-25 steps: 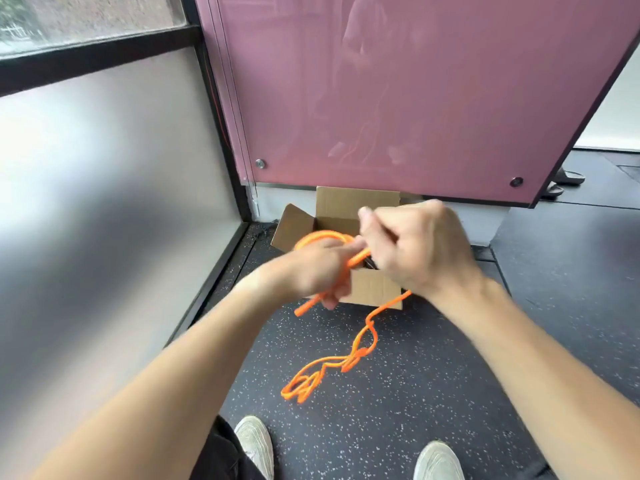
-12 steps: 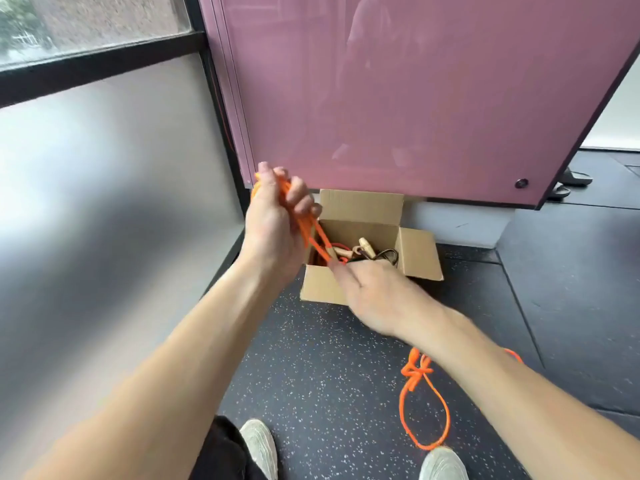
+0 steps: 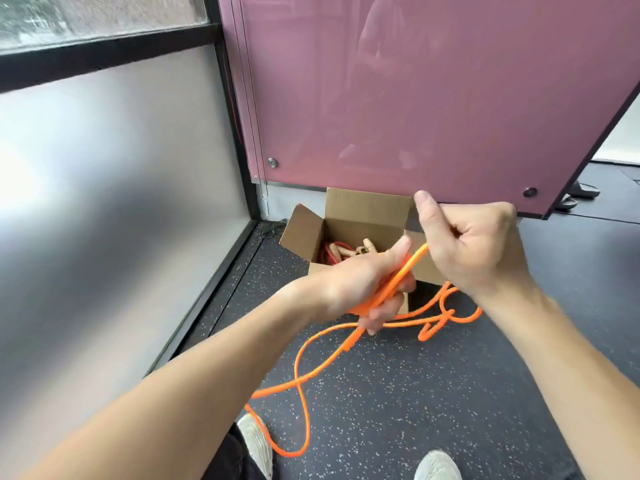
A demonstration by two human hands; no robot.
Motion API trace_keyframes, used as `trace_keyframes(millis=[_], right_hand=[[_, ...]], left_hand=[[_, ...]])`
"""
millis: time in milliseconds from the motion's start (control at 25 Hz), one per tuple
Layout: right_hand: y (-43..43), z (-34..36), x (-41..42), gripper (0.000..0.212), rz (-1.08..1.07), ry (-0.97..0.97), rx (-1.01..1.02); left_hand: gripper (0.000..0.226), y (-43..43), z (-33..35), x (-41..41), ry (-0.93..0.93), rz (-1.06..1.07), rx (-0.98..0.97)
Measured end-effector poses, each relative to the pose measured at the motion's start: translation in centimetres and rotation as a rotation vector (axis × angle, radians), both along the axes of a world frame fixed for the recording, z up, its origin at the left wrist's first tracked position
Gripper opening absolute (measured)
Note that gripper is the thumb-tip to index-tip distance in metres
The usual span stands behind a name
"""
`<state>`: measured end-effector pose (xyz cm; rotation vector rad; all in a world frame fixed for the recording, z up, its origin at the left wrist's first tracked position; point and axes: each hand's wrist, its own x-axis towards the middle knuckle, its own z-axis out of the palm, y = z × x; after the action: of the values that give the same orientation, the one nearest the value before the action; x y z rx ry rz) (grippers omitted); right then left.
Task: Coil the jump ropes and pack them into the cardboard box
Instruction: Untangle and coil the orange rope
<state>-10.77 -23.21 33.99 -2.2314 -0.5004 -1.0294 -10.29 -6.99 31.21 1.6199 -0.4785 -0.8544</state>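
A dark speckled floor (image 3: pixel 398 393) meets a frosted window (image 3: pixel 121 185) and a mauve panel (image 3: pixel 415 98). One open cardboard box (image 3: pixel 367 209) stands by the panel, its red rope (image 3: pixel 329 252) partly hidden. One orange jump rope (image 3: pixel 304 379) trails over the floor. The left hand (image 3: pixel 360 282) and right hand (image 3: pixel 474 247) both grasp it, fingers curled.

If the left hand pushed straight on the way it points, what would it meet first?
Probably the right hand, pinching the orange jump rope just ahead of the left hand; depth is unclear.
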Motion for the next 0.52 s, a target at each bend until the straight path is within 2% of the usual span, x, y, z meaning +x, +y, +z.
trace_keyframes(millis=[80,160,280,400,520], right_hand=[[-0.4,-0.6,1.0,0.066,-0.128,0.049,0.115],[-0.2,-1.5,2.0,0.069,-0.183,0.151,0.188],[1.2,-2.1,2.8,0.07,-0.195,0.508,0.249],[3.2,-3.4,2.7,0.067,-0.096,0.794,0.118],[5.7,-4.2,1.0,0.056,0.139,0.846,-0.081]], left_hand=[[0.057,-0.5,0.9,-0.4,0.222,-0.107,-0.25],[0.046,-0.2,1.3,-0.5,0.325,-0.197,-0.419],[0.032,0.7,1.7,-0.5,0.429,-0.205,-0.692],[0.034,2.0,2.5,0.6,0.417,0.009,-1.047],[0.042,4.5,3.0,2.8,0.3,0.394,-1.325]])
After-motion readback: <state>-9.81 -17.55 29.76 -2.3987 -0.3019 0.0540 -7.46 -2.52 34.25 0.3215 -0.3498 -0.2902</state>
